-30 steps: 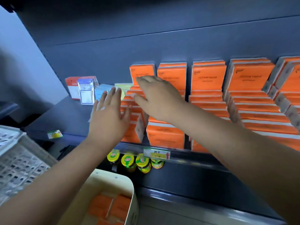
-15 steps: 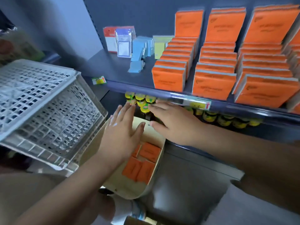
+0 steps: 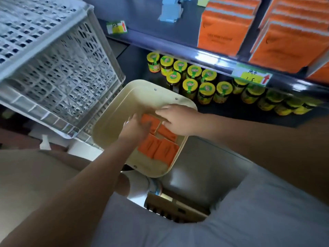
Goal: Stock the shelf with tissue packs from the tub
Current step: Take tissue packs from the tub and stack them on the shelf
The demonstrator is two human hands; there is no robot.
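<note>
Orange tissue packs (image 3: 161,150) lie inside the cream tub (image 3: 114,120). Both hands reach into the tub: the left hand (image 3: 136,130) and right hand (image 3: 179,120) rest on packs, grip unclear.

Both bare arms reach forward and down, the forearms converging so the hands sit close together but apart. The left hand (image 3: 136,128) comes in from the lower left, back of the hand up, fingers bent downward and slightly spread; whether they grip anything cannot be told. The right hand (image 3: 179,120) comes in from the right, palm down, its fingers (image 3: 162,111) stretched out toward the left and lying fairly flat. The right forearm runs off the right edge.
</note>
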